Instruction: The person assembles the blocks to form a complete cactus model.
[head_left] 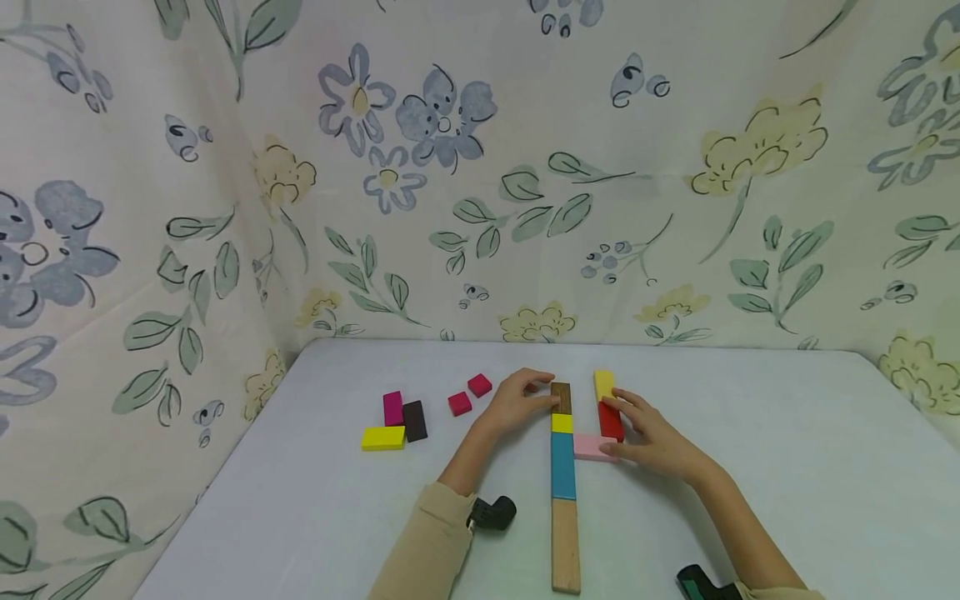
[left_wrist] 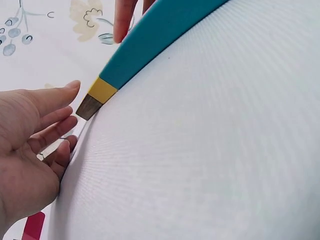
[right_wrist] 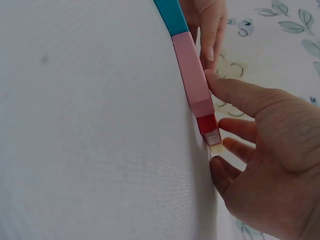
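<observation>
My left hand (head_left: pixel 517 402) is beside the dark brown block (head_left: pixel 561 398) at the far end of a straight row, its fingers loosely bent and holding nothing. In the left wrist view, a small gap separates the fingertips from that block. Down the row follow a yellow block (head_left: pixel 562 423), a long blue block (head_left: pixel 563 465) and a natural wood block (head_left: pixel 566 546). A pink block (head_left: pixel 591 447) juts right from the blue one. My right hand (head_left: pixel 651 435) has its thumb at the pink block and its fingers beside the red block (head_left: pixel 611 422), beyond which lies another yellow block (head_left: pixel 603 385).
On the left of the white table (head_left: pixel 285 517) lie a magenta block (head_left: pixel 393 408), a black-brown block (head_left: pixel 415 421) and a bright yellow block (head_left: pixel 383 438). Two small crimson blocks (head_left: pixel 460 404) lie near my left hand. Floral cloth (head_left: pixel 480 208) hangs behind the table.
</observation>
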